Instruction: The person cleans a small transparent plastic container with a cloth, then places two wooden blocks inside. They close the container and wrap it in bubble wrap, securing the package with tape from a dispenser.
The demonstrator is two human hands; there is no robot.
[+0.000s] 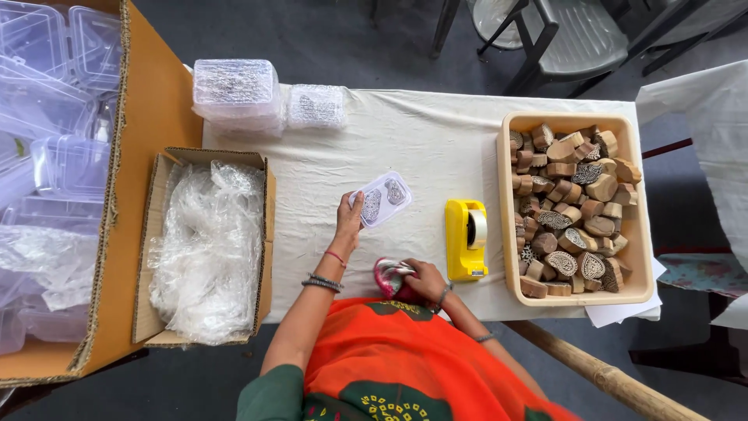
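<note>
My left hand [348, 221] rests on the near edge of a small clear plastic box [382, 199] that lies on the white tablecloth and holds two carved wooden stamps. My right hand [419, 279] is closed on a bunched pink and white cloth [389, 275] at the table's front edge, close to my orange garment. A yellow tape dispenser [466, 238] stands just right of both hands.
A beige tray [573, 122] full of carved wooden blocks sits at the right. Stacked filled clear boxes [238, 93] stand at the far left of the table. A cardboard box [265, 226] of plastic wrap and a large carton [156, 93] of empty clear boxes stand left. Chairs stand beyond.
</note>
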